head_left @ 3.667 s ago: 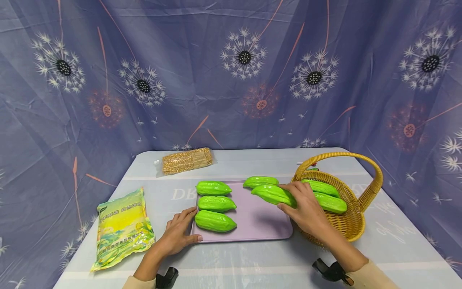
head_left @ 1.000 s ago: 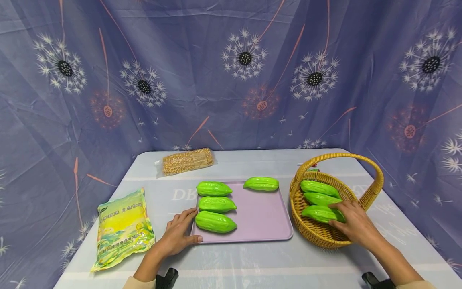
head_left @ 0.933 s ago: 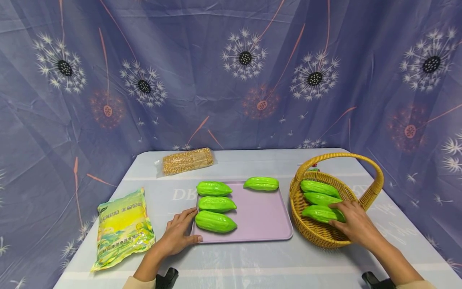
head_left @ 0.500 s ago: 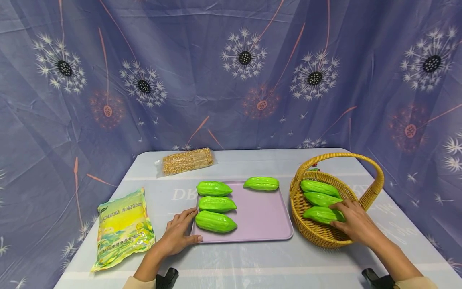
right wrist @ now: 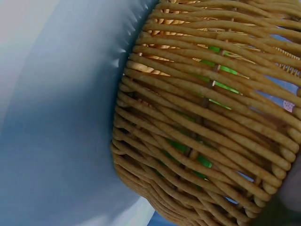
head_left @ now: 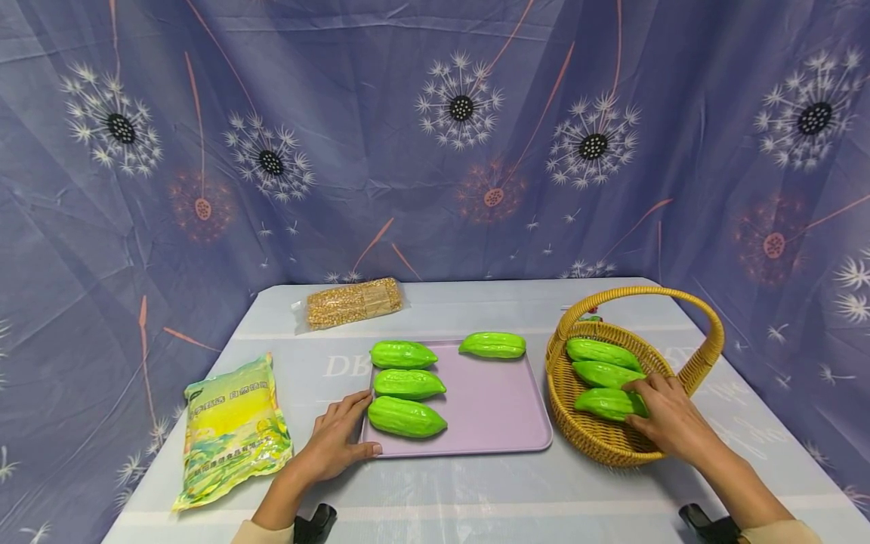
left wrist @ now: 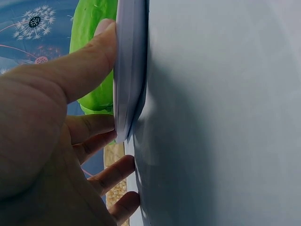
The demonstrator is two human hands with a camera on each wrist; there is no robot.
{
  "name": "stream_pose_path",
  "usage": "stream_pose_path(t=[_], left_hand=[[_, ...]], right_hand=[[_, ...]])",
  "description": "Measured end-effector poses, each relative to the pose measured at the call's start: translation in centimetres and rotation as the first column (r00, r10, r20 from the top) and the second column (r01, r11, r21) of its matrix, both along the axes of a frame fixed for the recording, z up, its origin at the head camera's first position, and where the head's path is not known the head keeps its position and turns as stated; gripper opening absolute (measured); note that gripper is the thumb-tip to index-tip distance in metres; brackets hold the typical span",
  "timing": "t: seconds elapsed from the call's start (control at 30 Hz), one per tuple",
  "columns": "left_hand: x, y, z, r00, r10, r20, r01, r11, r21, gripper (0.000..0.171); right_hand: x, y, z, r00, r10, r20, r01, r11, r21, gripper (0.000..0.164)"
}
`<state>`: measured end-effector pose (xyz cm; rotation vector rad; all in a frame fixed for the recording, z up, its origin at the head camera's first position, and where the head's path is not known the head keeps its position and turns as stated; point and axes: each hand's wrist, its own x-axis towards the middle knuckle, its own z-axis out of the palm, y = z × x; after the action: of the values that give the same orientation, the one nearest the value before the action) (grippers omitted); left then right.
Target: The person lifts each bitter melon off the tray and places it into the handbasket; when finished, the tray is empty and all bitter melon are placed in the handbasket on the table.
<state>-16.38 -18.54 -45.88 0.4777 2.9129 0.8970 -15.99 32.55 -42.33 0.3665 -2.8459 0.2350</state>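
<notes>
My left hand (head_left: 334, 442) rests at the near left corner of the lilac tray (head_left: 485, 423); in the left wrist view its thumb (left wrist: 89, 61) lies against the rim, and other fingertips touch the table. Three ridged green bitter melons line the tray's left side, the nearest bitter melon (head_left: 406, 417) lowest. One more bitter melon (head_left: 492, 345) lies at its far right. My right hand (head_left: 669, 415) reaches into the wicker basket (head_left: 598, 449) and grips the front bitter melon (head_left: 606, 404) by its right end. Two others lie behind it. The basket wall (right wrist: 202, 117) hides the grip in the right wrist view.
The basket's tall handle (head_left: 639, 291) arches over its far side. A yellow-green printed bag (head_left: 234, 431) lies at the left of the table, and a clear pack of kernels (head_left: 353, 304) lies behind the tray. A patterned curtain (head_left: 367, 151) stands at the back.
Earlier my right hand held a bitter melon over the tray's right side; that one is in the basket now. In the last second it has shifted slightly right. My left hand stays put.
</notes>
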Motion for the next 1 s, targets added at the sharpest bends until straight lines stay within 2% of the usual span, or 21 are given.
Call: stream_pose_path(t=[0.2, 0.43, 0.7, 1.0], left_hand=[[0.01, -0.02, 0.04, 1.000, 0.002, 0.001, -0.002, 1.000, -0.002, 0.085], [-0.01, 0.04, 0.01, 1.000, 0.003, 0.000, -0.003, 1.000, -0.006, 0.085], [0.07, 0.08, 0.09, 1.000, 0.003, -0.001, -0.003, 1.000, -0.005, 0.085], [0.05, 0.07, 0.13, 1.000, 0.004, 0.005, -0.004, 1.000, -0.002, 0.085]], right_hand=[[-0.03, -0.03, -0.17, 0.999, 0.018, -0.032, -0.018, 1.000, 0.000, 0.046], [-0.06, -0.17, -0.28, 0.999, 0.029, -0.030, -0.029, 1.000, -0.002, 0.044], [-0.25, -0.06, -0.48, 0.995, 0.035, -0.091, -0.033, 0.999, 0.025, 0.043], [-0.29, 0.05, -0.63, 0.996, 0.034, -0.081, -0.033, 0.999, 0.019, 0.045]])
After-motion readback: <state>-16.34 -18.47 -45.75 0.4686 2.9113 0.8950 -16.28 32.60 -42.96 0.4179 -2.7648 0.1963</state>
